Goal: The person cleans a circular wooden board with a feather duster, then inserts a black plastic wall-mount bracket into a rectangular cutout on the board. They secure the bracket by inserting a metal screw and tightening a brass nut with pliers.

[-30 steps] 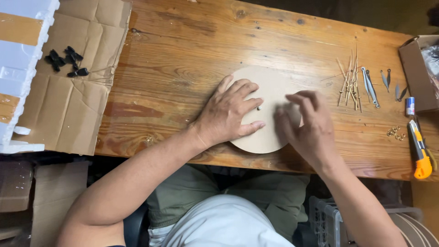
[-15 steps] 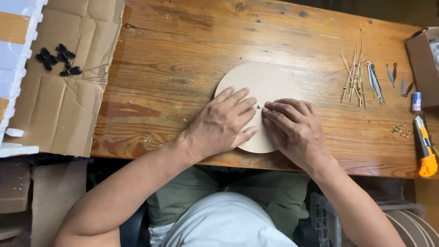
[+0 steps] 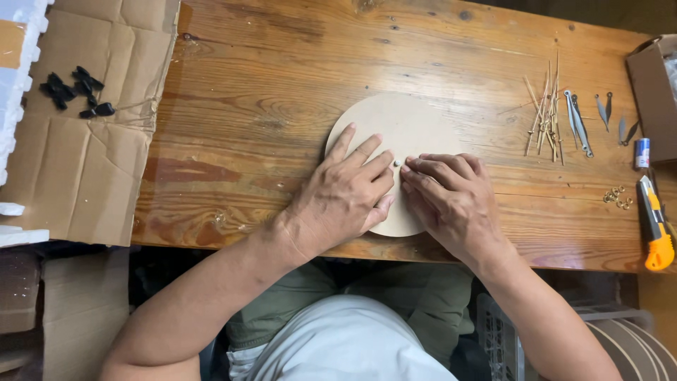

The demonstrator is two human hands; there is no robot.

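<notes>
Round pale wooden disc (image 3: 402, 127) lies flat on the brown plank bench (image 3: 282, 106), under both hands, its far half bare beyond the fingertips. From the head view, the left hand (image 3: 344, 194) rests palm down on the disc's near left part, fingers spread and flat, gripping nothing. The right hand (image 3: 451, 197) lies just beside it on the disc's near right part, fingers bent together, their tips meeting at a small dark pin or hole (image 3: 396, 163) at the disc's middle; whether they pinch it cannot be told. Beyond and to the right of the right hand lie a bundle of thin wooden sticks (image 3: 544, 113), then small grey metal blades (image 3: 578, 123), and further right a yellow-and-black utility knife (image 3: 656, 222) with small brass rings (image 3: 617, 198) near it. Well left of the left hand, a flattened brown cardboard sheet (image 3: 92, 169) carries a cluster of small black pieces (image 3: 74, 90).
</notes>
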